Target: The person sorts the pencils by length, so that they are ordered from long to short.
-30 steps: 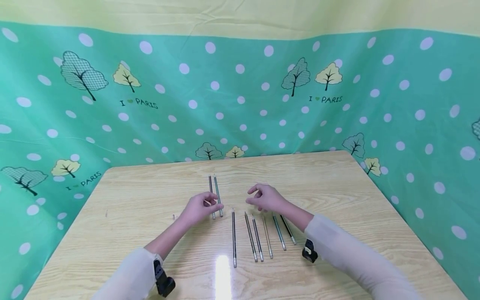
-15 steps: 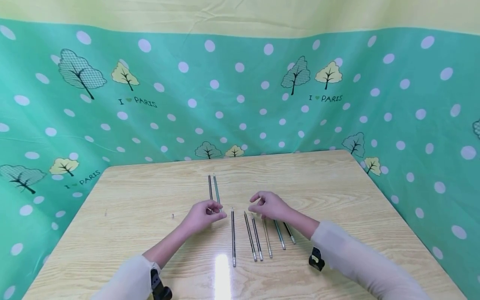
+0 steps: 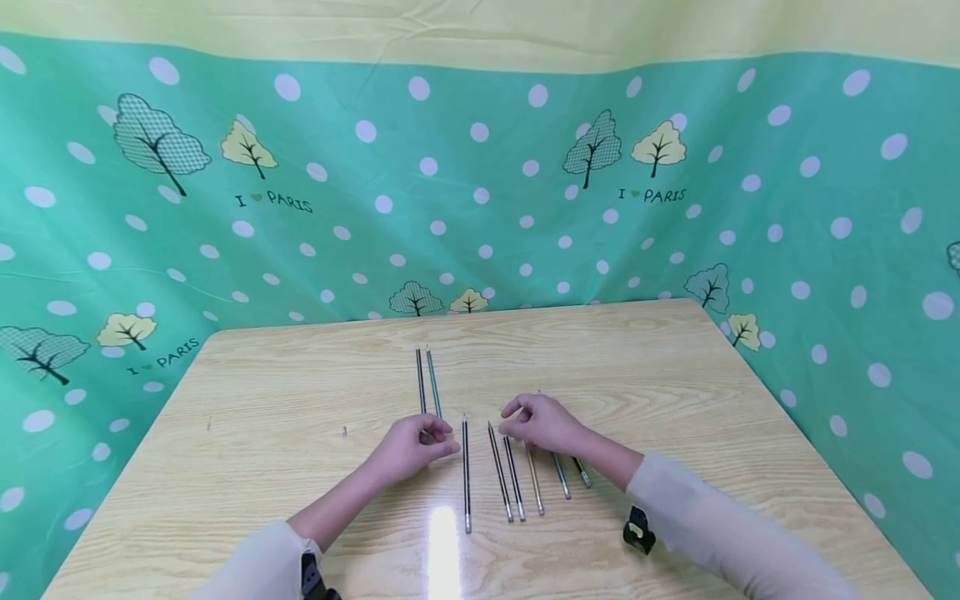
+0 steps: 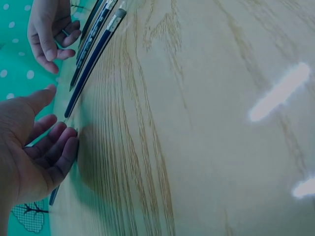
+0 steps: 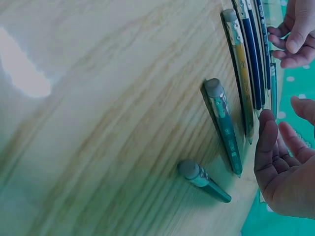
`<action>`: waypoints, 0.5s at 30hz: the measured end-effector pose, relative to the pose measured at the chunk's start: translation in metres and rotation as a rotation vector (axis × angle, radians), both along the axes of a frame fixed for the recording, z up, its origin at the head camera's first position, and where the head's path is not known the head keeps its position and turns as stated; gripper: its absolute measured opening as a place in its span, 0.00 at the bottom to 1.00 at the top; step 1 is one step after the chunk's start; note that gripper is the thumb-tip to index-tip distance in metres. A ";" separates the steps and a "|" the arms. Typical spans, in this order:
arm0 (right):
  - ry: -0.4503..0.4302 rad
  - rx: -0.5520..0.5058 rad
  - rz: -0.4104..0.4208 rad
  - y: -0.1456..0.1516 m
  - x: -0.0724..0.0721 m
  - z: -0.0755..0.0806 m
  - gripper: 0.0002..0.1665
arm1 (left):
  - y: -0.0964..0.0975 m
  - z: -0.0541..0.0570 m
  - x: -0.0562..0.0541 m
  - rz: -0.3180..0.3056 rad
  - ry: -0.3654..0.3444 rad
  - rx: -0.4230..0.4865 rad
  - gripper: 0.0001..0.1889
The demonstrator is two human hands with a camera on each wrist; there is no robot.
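Observation:
My left hand (image 3: 408,446), loosely curled and holding nothing, is over the lower ends of a dark pencil (image 3: 421,379) and a teal pencil (image 3: 432,379). Its thumb tip points at a single black pencil (image 3: 467,479) lying just to the right. Above a row of pencils hovers my right hand (image 3: 546,423), its fingers bent and nothing between them. The row includes two black pencils with silver stripes, a gold pencil (image 5: 241,69), a teal pencil (image 5: 226,128) and a dark pencil (image 5: 214,189). My right hand covers the upper parts of several.
All the pencils lie on a light wooden table (image 3: 300,383). A tiny dark bit (image 3: 345,431) is on the wood left of my left hand. Behind the table hangs a green dotted curtain (image 3: 450,150). Light glares off the near tabletop.
Both hands have drifted toward me, the left one also slightly right, toward the single black pencil. The pencils lie where they were.

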State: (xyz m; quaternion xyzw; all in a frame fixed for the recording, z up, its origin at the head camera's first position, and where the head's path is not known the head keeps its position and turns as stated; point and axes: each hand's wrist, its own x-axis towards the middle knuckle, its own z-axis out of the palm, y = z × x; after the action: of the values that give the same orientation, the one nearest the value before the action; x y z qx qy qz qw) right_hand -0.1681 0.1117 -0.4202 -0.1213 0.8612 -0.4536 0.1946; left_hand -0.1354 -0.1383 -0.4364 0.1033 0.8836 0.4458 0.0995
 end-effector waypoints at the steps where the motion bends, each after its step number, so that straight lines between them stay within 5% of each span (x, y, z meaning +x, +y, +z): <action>1: 0.004 -0.001 0.004 0.000 0.001 0.000 0.18 | 0.001 0.000 0.001 -0.001 0.007 -0.002 0.17; 15: 0.039 0.015 0.030 -0.010 0.008 -0.003 0.17 | 0.013 -0.001 0.006 0.004 0.050 -0.036 0.17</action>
State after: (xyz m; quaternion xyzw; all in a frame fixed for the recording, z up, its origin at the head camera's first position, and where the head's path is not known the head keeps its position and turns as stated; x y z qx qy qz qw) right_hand -0.1602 0.1017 -0.4234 -0.1416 0.8663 -0.4415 0.1857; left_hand -0.1291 -0.1255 -0.4376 0.1110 0.8939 0.4272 0.0782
